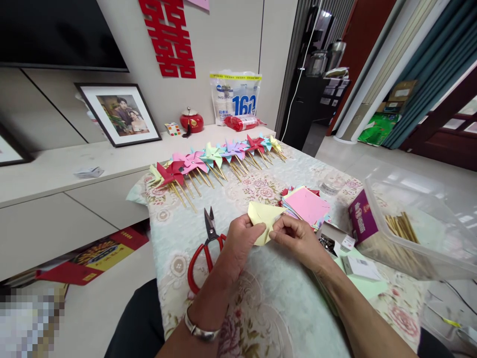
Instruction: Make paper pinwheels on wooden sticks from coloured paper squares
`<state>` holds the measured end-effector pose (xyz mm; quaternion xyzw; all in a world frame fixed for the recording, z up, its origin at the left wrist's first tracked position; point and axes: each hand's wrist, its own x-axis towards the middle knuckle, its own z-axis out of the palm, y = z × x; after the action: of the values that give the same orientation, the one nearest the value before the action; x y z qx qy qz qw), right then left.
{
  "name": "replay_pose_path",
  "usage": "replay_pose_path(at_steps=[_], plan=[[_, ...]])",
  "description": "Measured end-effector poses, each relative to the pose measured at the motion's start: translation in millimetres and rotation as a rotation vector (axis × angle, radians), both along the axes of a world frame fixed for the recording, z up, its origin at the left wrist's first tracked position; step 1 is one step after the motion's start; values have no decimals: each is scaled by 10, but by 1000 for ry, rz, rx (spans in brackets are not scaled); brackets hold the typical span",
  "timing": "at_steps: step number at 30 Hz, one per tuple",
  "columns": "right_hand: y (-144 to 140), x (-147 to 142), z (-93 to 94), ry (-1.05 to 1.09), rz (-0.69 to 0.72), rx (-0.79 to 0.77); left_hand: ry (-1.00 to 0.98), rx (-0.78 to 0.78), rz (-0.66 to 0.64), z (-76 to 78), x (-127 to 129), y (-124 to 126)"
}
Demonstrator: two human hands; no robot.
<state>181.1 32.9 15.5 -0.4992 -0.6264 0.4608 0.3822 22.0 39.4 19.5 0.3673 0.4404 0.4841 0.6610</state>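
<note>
Between my two hands is a pale yellow piece of paper (263,215), partly folded, held above the flowered tablecloth. My left hand (244,236) grips its left side with the thumb on top. The fingers of my right hand (292,233) pinch its right edge. Red-handled scissors (208,248) lie beside my left forearm, blades pointing away. A stack of coloured paper squares (307,204), pink on top, sits just beyond my right hand. Finished paper pinwheels (192,161) on thin sticks lie in a row across the far side of the table.
At the right stands a clear plastic bin (410,248) with thin sticks (402,228) inside. Small white boxes (359,268) lie near my right forearm. A small clear round container (331,184) is behind the paper stack. A cabinet (112,159) borders the table's far left.
</note>
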Motion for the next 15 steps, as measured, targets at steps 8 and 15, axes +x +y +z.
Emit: replay_pose_path(at_steps=[8, 15], plan=[[9, -20, 41, -17, -61, -58, -7, -2, -26, -13, 14, -4], [12, -12, -12, -16, -91, -91, -32, -14, -33, 3, 25, 2]])
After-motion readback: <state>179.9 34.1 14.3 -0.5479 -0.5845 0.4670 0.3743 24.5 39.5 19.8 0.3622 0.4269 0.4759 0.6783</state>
